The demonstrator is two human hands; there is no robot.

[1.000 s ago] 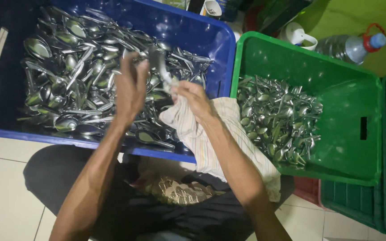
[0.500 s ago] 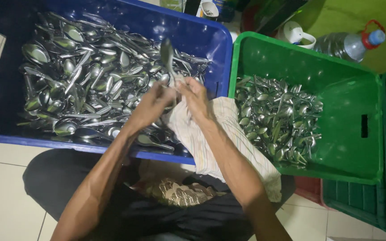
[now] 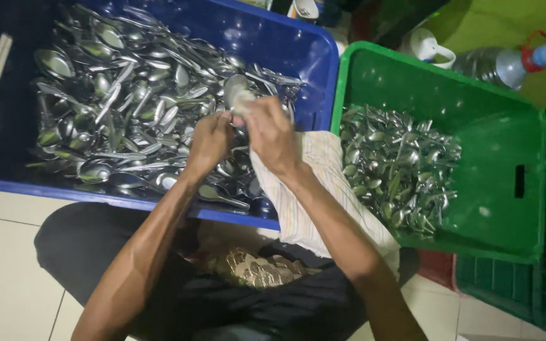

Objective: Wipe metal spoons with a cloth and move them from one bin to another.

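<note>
While both hands pinch spoon (image 3: 236, 88), right hand (image 3: 272, 136) wraps cloth (image 3: 323, 189) round bowl, left hand (image 3: 210, 140) closed on handle: light, stiff, slippery steel; hold handle

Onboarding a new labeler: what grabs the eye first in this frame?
The blue crate at left, heaped with loose metal spoons, dominates. In front of it the left hand and right hand meet over one spoon wrapped in a striped cloth. At right, a green crate holds a smaller spoon pile.
</note>
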